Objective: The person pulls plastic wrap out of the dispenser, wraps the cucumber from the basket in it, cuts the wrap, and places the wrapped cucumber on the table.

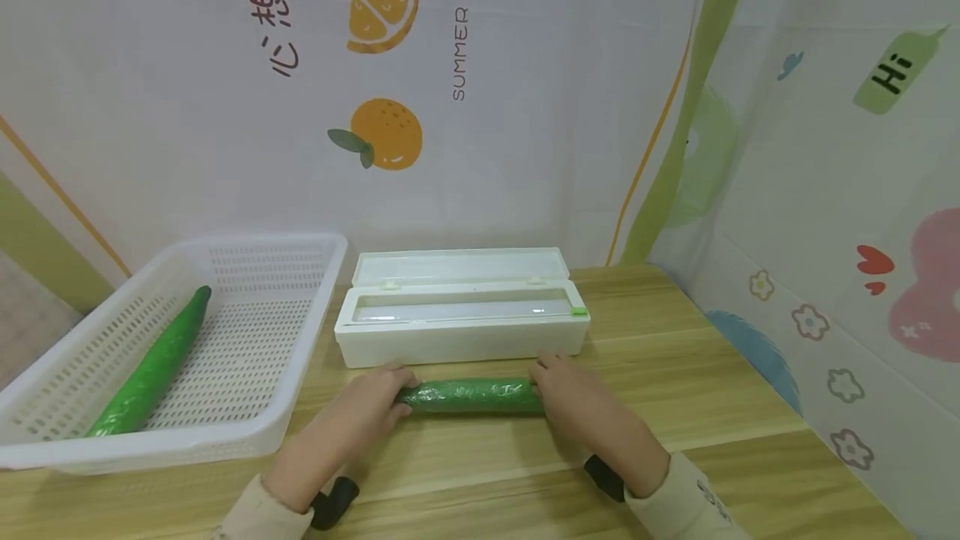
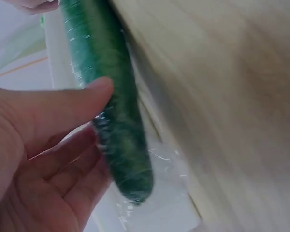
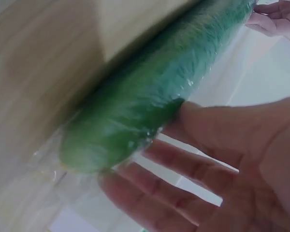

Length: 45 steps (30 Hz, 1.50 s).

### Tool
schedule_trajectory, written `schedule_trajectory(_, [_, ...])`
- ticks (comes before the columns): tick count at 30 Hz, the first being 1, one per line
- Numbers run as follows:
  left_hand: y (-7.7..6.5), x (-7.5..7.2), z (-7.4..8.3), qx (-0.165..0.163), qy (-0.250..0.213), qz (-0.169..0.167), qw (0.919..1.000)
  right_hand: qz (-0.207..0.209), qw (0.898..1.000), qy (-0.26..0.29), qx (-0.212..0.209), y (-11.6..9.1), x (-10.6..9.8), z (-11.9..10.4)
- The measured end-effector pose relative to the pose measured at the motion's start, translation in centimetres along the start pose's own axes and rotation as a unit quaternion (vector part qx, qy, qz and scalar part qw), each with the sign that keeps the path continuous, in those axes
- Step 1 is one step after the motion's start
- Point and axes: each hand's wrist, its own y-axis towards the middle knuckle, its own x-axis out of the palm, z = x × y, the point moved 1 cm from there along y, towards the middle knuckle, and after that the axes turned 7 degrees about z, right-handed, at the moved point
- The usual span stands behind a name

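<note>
A cucumber (image 1: 472, 397) wrapped in clear cling film lies crosswise before me, close over the wooden table. My left hand (image 1: 375, 398) holds its left end, thumb on one side and fingers on the other, as the left wrist view shows. At the other end my right hand (image 1: 573, 398) grips it, with the thumb (image 3: 198, 118) against its side and the fingers spread around the tip. Loose cling film (image 2: 166, 162) sticks out past the left end, and more film (image 3: 48, 154) trails off the right end. Right behind the cucumber stands a white cling film box (image 1: 465, 344), lid raised.
On the left, a white plastic basket (image 1: 281, 419) holds another shiny green cucumber (image 1: 153, 369). The wooden table (image 1: 705, 407) extends to the right of the box. Printed cloth (image 1: 510, 173) hangs behind the table and along its right side.
</note>
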Motion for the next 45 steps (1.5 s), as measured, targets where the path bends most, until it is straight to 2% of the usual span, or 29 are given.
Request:
schedule_trajectory(4, [0.2, 0.2, -0.5, 0.023, 0.009, 0.015, 0.9996, 0.004, 1.000, 0.003, 0.006, 0.2, 0.3, 0.4])
schedule_trajectory(8, [0.3, 0.3, -0.9, 0.043, 0.007, 0.021, 0.9988, 0.030, 0.999, 0.027, 0.005, 0.2, 0.4, 0.8])
schedule_trajectory(12, [0.4, 0.5, -1.2, 0.022, -0.027, 0.027, 0.9990, 0.053, 0.997, 0.054, 0.006, 0.3, 0.5, 1.1])
schedule_trajectory(15, [0.5, 0.6, -1.3, 0.007, -0.040, 0.039, 0.9984, 0.057, 0.997, 0.055, 0.004, 0.4, 0.5, 1.3])
schedule_trajectory(24, [0.5, 0.6, -1.5, -0.009, -0.007, 0.051, 0.9986, 0.033, 0.997, 0.069, 0.005, 0.7, 1.0, 2.2])
schedule_trajectory(29, [0.5, 0.6, -1.6, -0.013, 0.002, 0.037, 0.9992, 0.007, 0.996, 0.088, 0.018, 0.9, 1.2, 2.6])
schedule_trajectory(35, [0.5, 0.4, -1.6, -0.026, -0.010, 0.010, 0.9996, 0.004, 0.995, 0.097, 0.011, 0.9, 1.1, 2.6])
schedule_trajectory(41, [0.4, 0.3, -1.8, -0.027, -0.006, -0.023, 0.9994, 0.007, 0.996, 0.090, -0.010, 0.8, 1.2, 2.8])
schedule_trajectory(45, [0.3, 0.2, -1.9, -0.026, -0.018, -0.055, 0.9980, -0.004, 0.993, 0.111, -0.032, 0.7, 1.5, 3.4])
